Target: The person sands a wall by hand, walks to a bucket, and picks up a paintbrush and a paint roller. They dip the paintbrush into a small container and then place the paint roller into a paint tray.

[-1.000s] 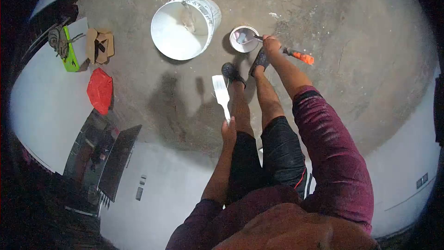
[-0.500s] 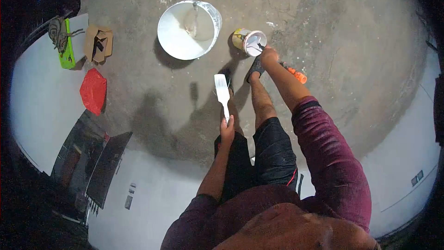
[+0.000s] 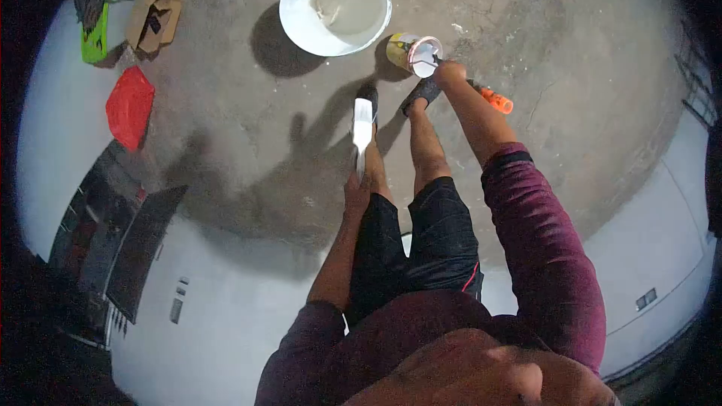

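Note:
My left hand [image 3: 356,194] is closed around the handle of a wide white paintbrush [image 3: 362,114], held bristles up in front of my left leg. My right hand [image 3: 451,75] is closed at the mouth of a small yellow-sided paint can [image 3: 401,48], which has white inside. A dark, narrow piece [image 3: 438,62] runs from my right fingers to the can's rim; I cannot tell whether it is a tool or the can's handle. Beyond the can, to its left, stands a large white bucket [image 3: 295,11] with pale liquid and a stick-like thing in it.
An orange object [image 3: 496,101] lies on the concrete floor [image 3: 571,128] by my right forearm. Along the left wall are a red bag-like object [image 3: 129,107], an open cardboard box [image 3: 170,21] and a bright green object [image 3: 95,43]. My feet stand close to the can.
The view has shifted, so the bucket and box appear higher. My left hand has lowered slightly with the paintbrush still in it. My right hand stays at the can.

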A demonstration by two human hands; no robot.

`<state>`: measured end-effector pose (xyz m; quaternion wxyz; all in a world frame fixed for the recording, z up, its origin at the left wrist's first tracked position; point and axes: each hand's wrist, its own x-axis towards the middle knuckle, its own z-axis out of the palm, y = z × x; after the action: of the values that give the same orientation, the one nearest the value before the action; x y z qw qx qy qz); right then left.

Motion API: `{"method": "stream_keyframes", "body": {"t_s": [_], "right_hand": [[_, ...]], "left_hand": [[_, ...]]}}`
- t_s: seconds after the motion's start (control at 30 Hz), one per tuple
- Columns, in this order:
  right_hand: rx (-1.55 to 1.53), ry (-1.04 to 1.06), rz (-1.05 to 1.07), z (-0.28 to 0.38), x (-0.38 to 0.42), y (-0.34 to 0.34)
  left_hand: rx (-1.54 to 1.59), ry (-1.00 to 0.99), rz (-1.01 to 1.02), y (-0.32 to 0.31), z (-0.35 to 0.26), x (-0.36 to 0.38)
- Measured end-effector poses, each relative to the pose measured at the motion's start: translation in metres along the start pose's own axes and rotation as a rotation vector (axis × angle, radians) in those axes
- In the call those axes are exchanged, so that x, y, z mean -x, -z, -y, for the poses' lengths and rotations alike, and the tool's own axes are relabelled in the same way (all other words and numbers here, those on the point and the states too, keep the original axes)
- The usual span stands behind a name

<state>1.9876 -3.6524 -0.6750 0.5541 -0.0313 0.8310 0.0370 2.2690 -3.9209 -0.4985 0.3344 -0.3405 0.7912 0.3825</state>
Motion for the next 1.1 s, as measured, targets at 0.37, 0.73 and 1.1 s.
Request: {"method": "stream_keyframes", "body": {"t_s": [0.37, 0.73, 1.1], "right_hand": [[0.094, -0.005, 0.029, 0.031, -0.008, -0.06], [-0.049, -0.048, 0.085, 0.055, 0.035, -0.084], [-0.253, -0.06, 0.055, 0.015, 0.092, -0.086]], "left_hand": [[-0.243, -0.584, -0.021, -0.144, 0.043, -0.154], [-0.34, 0.027, 0.184, -0.13, -0.014, -0.228], [-0.403, -0.003, 0.157, -0.095, -0.003, -0.241]]}}
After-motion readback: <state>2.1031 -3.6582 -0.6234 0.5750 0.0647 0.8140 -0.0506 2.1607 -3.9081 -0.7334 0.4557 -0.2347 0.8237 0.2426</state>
